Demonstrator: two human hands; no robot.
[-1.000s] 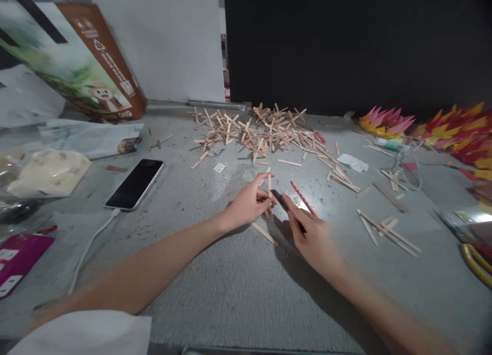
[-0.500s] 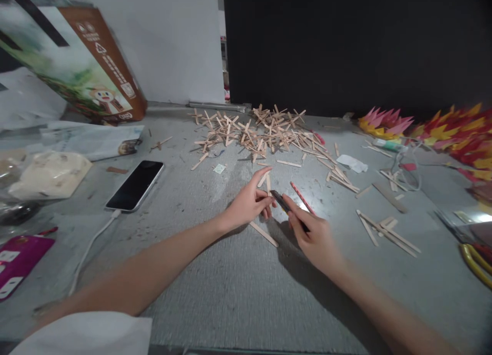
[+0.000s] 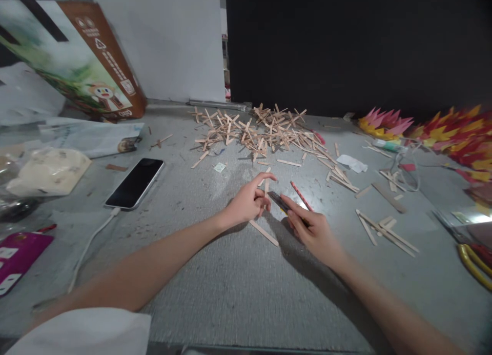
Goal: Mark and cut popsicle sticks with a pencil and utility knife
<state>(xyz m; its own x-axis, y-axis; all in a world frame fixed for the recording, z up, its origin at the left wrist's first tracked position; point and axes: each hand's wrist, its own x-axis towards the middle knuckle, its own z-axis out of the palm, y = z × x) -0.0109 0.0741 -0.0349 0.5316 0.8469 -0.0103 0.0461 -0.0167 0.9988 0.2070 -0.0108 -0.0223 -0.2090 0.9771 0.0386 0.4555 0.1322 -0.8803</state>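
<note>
My left grip holds a stick at the middle of the worktop and my right grip is closed round a dark cutter just right of it, so I judge trimming is in hand, the next move calling for a steady stick.

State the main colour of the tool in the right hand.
The tool looks mostly black, seen in the head view.

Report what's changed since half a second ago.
On the left hand, the index finger has bent down and right; the slim black tool in the right hand has edged left. Nothing visibly released. The heap of pale wooden sticks and black-screened phone stayed put.
</note>
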